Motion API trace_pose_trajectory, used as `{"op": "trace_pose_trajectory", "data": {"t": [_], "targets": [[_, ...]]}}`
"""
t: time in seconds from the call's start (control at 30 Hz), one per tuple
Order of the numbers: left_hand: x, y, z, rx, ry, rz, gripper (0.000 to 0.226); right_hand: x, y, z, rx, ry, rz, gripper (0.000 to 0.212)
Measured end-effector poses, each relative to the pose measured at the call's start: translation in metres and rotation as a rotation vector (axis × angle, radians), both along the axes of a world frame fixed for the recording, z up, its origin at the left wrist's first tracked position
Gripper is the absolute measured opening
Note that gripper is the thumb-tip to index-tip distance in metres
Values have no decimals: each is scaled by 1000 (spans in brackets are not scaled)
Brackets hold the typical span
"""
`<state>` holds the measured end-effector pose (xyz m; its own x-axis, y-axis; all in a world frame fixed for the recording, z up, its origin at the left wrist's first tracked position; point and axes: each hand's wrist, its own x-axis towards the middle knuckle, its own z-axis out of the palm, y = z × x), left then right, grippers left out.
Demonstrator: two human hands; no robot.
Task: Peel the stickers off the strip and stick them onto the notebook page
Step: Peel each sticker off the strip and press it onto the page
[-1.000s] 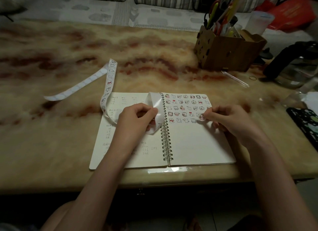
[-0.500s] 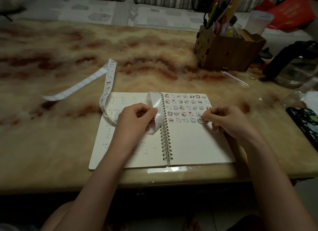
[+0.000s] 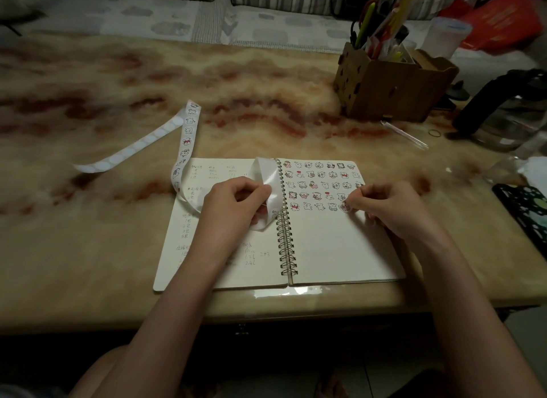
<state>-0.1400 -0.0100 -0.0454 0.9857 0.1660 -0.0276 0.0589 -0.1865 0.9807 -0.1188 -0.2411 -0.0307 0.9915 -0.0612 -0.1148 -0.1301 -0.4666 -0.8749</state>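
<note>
On the marble-patterned table (image 3: 88,243), close to its near edge, an open notebook (image 3: 334,249) lay flat. Its right page carried five rows of small cartoon stickers (image 3: 319,185) across the top and was blank below them; the left page held faint handwriting.

The right hand (image 3: 387,209) rested on the right page at the end of the fifth row. Its fingers were curled, with thumb and forefinger pinching a round sticker (image 3: 345,207) that lay against the paper just past the last one in that row. Whether it was fully pressed down could not be told.

The left hand (image 3: 236,203) sat over the left page, just beside the spiral binding (image 3: 284,234). Its curled fingers pinched the strip (image 3: 187,137) where it rose in a glossy loop next to the binding. From that hand the strip ran over the page's left edge onto the table, showing printed pictures on one stretch. It then bent back and trailed off to the left as a plain white length marked with pale circles.

Toward the far right stood a wooden box (image 3: 390,92) stuffed with pens. A clear pen (image 3: 405,134) and a rubber band (image 3: 434,133) lay near it, and a glass jug (image 3: 509,116) with a black handle stood further right. A dark patterned case (image 3: 527,208) lay at the right edge.
</note>
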Motion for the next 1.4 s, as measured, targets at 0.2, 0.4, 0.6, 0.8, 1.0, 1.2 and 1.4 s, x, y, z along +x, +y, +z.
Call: {"op": "trace_pose_trajectory", "data": {"t": [0.2,0.4,0.6,0.8,1.0,1.2,1.4], "targets": [[0,0,0,-2,0,-2,13,1,0,-3,-11,-2,-6,13],[0,0,0,-4,6,3,13,2,1,-5,-35,-4,-19,11],[0,-1,0,-2,4,6,13,3,1,-7,-58,-3,-46,7],[0,0,0,-7,7,4,13,3,1,-8,-92,-13,-51,8],[0,0,0,-3,7,6,13,4,3,-10,-106,-35,-50,14],[0,-1,0,-3,5,7,13,3,5,-13,-176,-65,-61,9],[-1,0,0,-2,7,4,13,1,8,-13,-260,-128,-69,10]]}}
